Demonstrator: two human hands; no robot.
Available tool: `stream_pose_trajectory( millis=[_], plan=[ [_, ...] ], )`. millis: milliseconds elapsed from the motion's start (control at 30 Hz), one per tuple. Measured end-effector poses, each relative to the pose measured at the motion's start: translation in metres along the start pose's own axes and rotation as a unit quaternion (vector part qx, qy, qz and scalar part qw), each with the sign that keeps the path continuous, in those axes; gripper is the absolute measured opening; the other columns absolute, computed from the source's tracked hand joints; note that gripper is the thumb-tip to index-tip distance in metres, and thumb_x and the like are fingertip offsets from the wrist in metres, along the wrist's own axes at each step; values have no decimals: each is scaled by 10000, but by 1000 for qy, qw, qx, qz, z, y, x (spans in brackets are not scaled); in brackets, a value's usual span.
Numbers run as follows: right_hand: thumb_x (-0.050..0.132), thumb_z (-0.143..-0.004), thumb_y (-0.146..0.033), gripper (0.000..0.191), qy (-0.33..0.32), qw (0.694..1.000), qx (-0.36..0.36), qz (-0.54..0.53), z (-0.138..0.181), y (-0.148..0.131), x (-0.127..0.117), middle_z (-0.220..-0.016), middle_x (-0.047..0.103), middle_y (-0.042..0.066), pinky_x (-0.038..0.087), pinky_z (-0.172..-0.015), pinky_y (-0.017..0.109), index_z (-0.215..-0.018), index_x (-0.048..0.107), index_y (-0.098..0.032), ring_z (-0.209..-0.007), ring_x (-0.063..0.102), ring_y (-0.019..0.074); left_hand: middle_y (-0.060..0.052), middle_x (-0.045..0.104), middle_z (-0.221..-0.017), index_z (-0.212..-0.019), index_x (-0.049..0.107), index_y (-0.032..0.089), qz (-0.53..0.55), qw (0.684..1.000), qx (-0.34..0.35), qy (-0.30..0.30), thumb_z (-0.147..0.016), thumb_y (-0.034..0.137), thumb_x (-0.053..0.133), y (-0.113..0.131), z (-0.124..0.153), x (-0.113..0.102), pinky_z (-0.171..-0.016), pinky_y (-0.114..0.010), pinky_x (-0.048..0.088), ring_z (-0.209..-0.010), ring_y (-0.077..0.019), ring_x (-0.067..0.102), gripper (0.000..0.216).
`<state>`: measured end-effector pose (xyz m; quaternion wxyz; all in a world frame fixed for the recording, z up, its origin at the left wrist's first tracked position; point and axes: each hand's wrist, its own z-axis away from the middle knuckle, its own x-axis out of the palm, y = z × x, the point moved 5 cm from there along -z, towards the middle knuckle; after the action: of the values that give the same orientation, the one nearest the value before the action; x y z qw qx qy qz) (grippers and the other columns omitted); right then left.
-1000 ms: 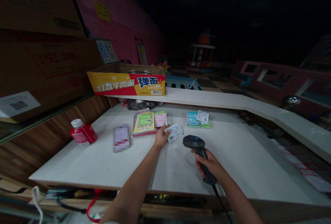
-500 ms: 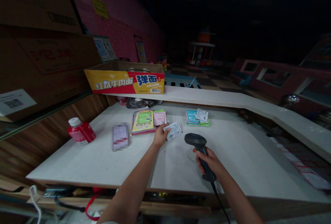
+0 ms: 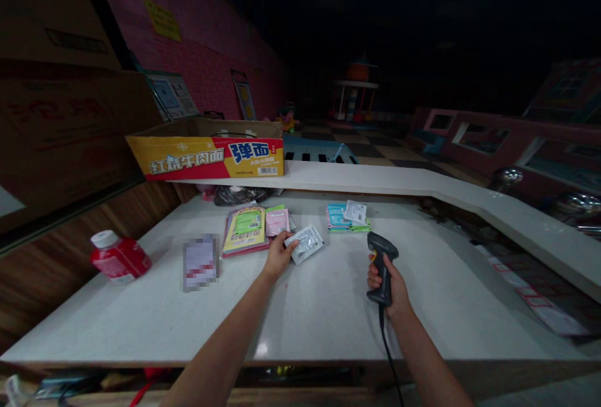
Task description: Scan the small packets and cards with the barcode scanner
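My left hand (image 3: 280, 255) pinches the corner of a silvery white sachet (image 3: 306, 243) just above the white counter (image 3: 328, 307). Wrapped around the handle of a black barcode scanner (image 3: 384, 269) is my right hand (image 3: 394, 282), with the scanner's head turned to the left and its cord hanging toward me. Left of the sachet lies a pile with a yellow packet (image 3: 256, 238), a green sachet (image 3: 248, 221) and a pink sachet (image 3: 277, 222). Farther back, blue and green sachets (image 3: 338, 216) are stacked, with a white sachet (image 3: 355, 211) on top.
A red bottle (image 3: 123, 258) with a white cap stands at the left, near a blurred-out card (image 3: 200, 262). On the raised ledge (image 3: 366, 176) sits an open yellow and red carton (image 3: 206, 159). Large brown boxes (image 3: 70, 125) rise at the far left.
The scanner has moved right and been turned more upright, its head now facing left toward the sachet. My left hand still holds the sachet. The whole view has shifted slightly.
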<state>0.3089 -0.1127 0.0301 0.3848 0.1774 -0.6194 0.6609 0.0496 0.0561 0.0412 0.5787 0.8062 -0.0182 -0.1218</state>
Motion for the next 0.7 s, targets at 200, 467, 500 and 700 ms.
stream_pose_trajectory(
  millis=[200, 467, 500, 700],
  plan=[
    [801, -666, -463, 382, 12, 999, 12, -41, -6, 2, -5, -560, 475, -72, 328, -361, 153, -863, 615, -195, -390, 387, 41, -25, 671, -783, -801, 528, 171, 194, 974, -111, 26, -574, 529, 789, -3, -12, 38, -624, -299, 540, -670, -155, 640, 497],
    [811, -674, -442, 384, 24, 995, 30, -89, -8, 6, -4, -547, 479, -75, 323, -362, 138, -876, 620, -177, -392, 385, 33, -19, 654, -644, -755, 552, 155, 170, 962, -185, 109, -623, 366, 767, 7, -73, 110, -511, -257, 483, -556, -150, 636, 328],
    [812, -673, -444, 388, 25, 995, 32, -91, -9, 7, -3, -548, 483, -75, 321, -359, 138, -877, 619, -175, -391, 388, 32, -16, 646, -626, -754, 560, 153, 143, 964, -187, 124, -648, 359, 746, 8, -81, 117, -500, -251, 474, -544, -150, 632, 298],
    [817, -669, -446, 405, 38, 995, 33, -91, -9, 6, -1, -539, 504, -72, 327, -358, 133, -882, 619, -164, -384, 404, 30, -58, 689, -702, -798, 648, 143, -13, 971, -191, 142, -734, 302, 669, 11, -100, 137, -597, -272, 495, -668, -190, 680, 173]
  ],
)
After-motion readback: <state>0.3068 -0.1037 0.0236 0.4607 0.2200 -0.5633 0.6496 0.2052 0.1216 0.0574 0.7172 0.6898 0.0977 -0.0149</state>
